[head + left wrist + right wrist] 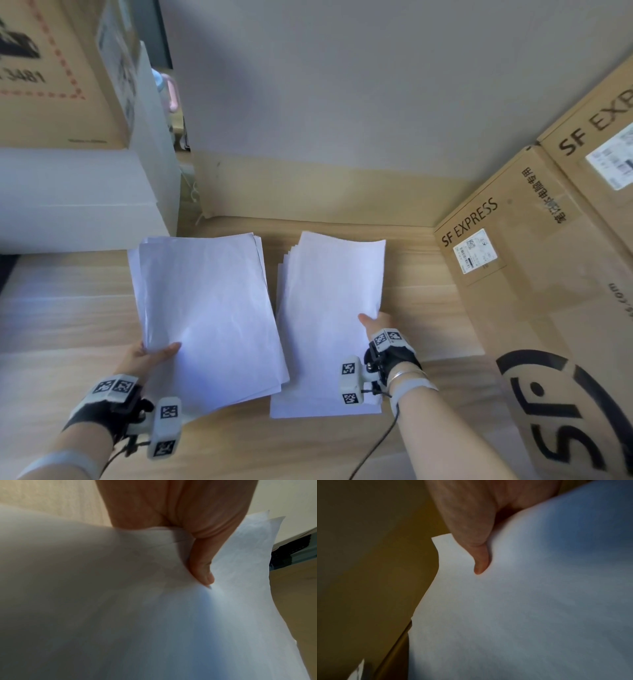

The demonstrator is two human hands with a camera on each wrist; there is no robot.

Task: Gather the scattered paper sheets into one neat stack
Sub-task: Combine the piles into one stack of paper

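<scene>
Two bundles of white paper sheets lie side by side over the wooden table (421,298). My left hand (150,353) pinches the left bundle (205,315) at its near left edge, thumb on top; the left wrist view shows that thumb (202,566) pressed into the sheets (154,615), whose edges are fanned unevenly. My right hand (373,322) pinches the right bundle (329,308) at its right edge, and the right wrist view shows its thumb (479,561) on the paper (522,608). The fingers under both bundles are hidden.
Cardboard boxes marked SF EXPRESS (513,240) crowd the right side. A white box (75,198) sits at the left with a larger brown carton (51,68) above it. A grey wall panel (325,102) closes the back. A cable (380,445) trails from my right wrist.
</scene>
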